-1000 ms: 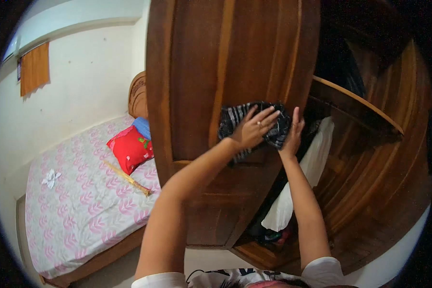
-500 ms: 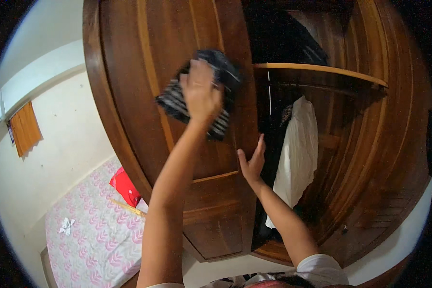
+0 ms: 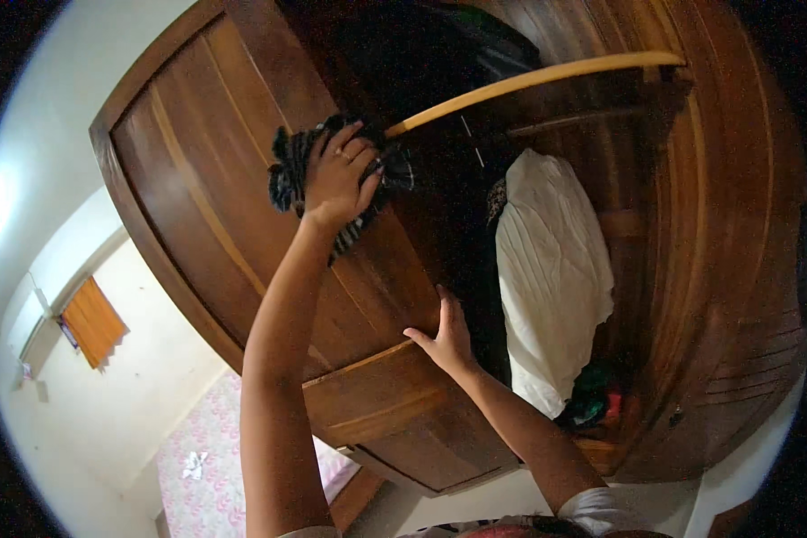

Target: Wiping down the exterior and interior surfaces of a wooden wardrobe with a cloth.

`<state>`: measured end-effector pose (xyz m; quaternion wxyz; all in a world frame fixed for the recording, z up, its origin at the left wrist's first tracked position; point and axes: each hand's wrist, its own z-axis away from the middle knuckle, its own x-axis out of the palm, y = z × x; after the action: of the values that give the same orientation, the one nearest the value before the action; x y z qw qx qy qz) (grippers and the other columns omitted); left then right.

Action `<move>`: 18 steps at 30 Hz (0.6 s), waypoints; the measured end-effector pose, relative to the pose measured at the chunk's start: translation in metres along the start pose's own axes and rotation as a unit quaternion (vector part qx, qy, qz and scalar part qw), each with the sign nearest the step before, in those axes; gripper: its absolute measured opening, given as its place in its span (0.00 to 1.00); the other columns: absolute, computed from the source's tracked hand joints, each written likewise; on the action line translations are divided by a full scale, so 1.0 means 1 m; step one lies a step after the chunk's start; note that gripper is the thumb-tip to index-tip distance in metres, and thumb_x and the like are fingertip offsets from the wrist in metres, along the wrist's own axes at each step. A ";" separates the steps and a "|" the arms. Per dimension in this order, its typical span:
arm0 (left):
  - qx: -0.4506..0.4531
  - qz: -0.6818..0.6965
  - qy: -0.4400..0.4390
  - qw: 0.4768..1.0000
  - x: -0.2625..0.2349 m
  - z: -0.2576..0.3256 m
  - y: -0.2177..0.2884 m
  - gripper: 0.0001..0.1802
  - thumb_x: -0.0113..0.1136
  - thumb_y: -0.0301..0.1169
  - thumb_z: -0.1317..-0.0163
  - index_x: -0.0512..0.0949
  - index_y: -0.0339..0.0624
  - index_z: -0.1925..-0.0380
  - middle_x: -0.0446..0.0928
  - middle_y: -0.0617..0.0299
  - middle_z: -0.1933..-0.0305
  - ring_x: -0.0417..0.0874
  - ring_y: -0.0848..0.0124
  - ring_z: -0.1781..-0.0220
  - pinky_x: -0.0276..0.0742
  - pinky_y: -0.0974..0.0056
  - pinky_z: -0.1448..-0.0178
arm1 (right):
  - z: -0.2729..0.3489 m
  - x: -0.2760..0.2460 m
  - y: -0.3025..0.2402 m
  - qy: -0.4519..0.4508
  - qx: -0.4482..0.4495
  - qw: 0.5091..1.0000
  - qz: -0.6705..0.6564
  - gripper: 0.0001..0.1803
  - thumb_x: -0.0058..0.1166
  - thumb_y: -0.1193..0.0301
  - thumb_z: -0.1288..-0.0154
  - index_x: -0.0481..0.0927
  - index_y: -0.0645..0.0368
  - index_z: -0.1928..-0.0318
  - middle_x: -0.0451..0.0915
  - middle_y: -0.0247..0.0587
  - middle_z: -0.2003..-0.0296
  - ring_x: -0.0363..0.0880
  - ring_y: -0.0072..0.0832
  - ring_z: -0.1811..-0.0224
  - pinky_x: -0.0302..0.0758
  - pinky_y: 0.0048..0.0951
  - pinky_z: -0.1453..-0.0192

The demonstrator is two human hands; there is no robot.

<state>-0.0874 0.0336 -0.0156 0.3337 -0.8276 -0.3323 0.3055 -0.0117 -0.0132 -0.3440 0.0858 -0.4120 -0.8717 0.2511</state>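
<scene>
A dark cloth with pale stripes [image 3: 287, 170] lies bunched against the face of the brown wooden wardrobe door [image 3: 197, 179], close to its free edge. My left hand [image 3: 336, 184] presses on it, fingers curled into the fabric. Lower on the same edge, my right hand [image 3: 448, 341] grips the door. Its thumb rests on the door's face, and its other fingers are at the edge, partly out of sight. The door stands open, with the wardrobe's inside showing to its right.
Inside the wardrobe hangs a white garment [image 3: 551, 269] below a light-edged shelf [image 3: 538, 82], which bears dark items [image 3: 484, 45]. Green and red things [image 3: 592, 399] lie at the bottom. Left are a bed with a pink-patterned sheet [image 3: 193, 439] and an orange cloth [image 3: 94, 323] on the wall.
My left hand has carried the cloth across the door toward its free edge. The view has tilted and shifted, and the right hand still holds the door's edge.
</scene>
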 end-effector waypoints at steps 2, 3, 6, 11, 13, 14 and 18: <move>-0.023 -0.100 -0.070 0.992 0.011 0.014 0.038 0.18 0.56 0.41 0.46 0.79 0.43 0.59 0.75 0.59 0.49 0.65 0.57 0.35 0.57 0.42 0.35 | 0.002 -0.009 0.005 -0.018 0.029 0.999 0.021 0.53 0.67 0.51 0.48 0.51 0.65 0.32 0.59 0.62 0.38 0.63 0.55 0.38 0.68 0.46 0.38; 0.002 -0.067 -0.115 0.991 0.020 0.030 0.052 0.20 0.56 0.44 0.48 0.80 0.45 0.59 0.74 0.59 0.49 0.65 0.56 0.36 0.56 0.39 0.36 | -0.001 -0.013 0.005 -0.011 0.027 1.000 0.002 0.53 0.66 0.49 0.47 0.52 0.66 0.33 0.59 0.63 0.38 0.63 0.57 0.39 0.68 0.47 0.38; 0.100 0.048 -0.223 0.969 0.024 0.049 0.085 0.20 0.59 0.42 0.50 0.80 0.46 0.58 0.75 0.57 0.47 0.68 0.55 0.39 0.60 0.41 0.36 | 0.002 -0.013 0.007 -0.031 0.058 0.998 0.021 0.53 0.66 0.48 0.48 0.53 0.66 0.33 0.59 0.64 0.38 0.63 0.58 0.39 0.67 0.49 0.38; 0.076 -0.004 -0.188 0.979 -0.005 0.079 0.037 0.27 0.56 0.40 0.47 0.75 0.45 0.45 0.65 0.55 0.33 0.58 0.52 0.28 0.56 0.45 0.30 | 0.001 -0.004 -0.008 -0.020 0.030 0.998 0.048 0.54 0.67 0.48 0.49 0.53 0.66 0.33 0.61 0.65 0.39 0.64 0.57 0.39 0.67 0.48 0.38; -0.052 -0.024 -0.033 0.998 -0.013 0.105 0.009 0.29 0.52 0.40 0.45 0.72 0.37 0.44 0.62 0.50 0.32 0.55 0.48 0.27 0.49 0.44 0.28 | -0.002 -0.008 -0.018 -0.068 0.083 0.994 0.029 0.54 0.67 0.49 0.50 0.53 0.65 0.33 0.61 0.64 0.39 0.64 0.56 0.39 0.68 0.48 0.38; -0.133 -0.070 -0.034 0.988 -0.019 0.116 0.001 0.28 0.51 0.38 0.44 0.71 0.31 0.46 0.62 0.46 0.34 0.54 0.45 0.28 0.45 0.42 0.27 | -0.001 -0.010 -0.021 -0.048 0.085 0.994 0.043 0.53 0.68 0.50 0.49 0.53 0.65 0.33 0.63 0.62 0.40 0.65 0.54 0.40 0.68 0.47 0.38; -0.257 -0.160 0.013 0.953 -0.035 0.165 -0.006 0.24 0.51 0.38 0.40 0.71 0.31 0.48 0.61 0.43 0.33 0.53 0.42 0.27 0.42 0.37 0.28 | 0.010 -0.011 -0.004 0.007 0.028 0.999 0.023 0.50 0.67 0.53 0.47 0.55 0.65 0.33 0.64 0.59 0.42 0.66 0.52 0.41 0.68 0.46 0.40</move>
<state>-0.2299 0.0678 -0.0986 0.1580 -0.8252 -0.5234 0.1417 -0.0103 -0.0274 -0.3497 0.0978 -0.4313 -0.8538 0.2747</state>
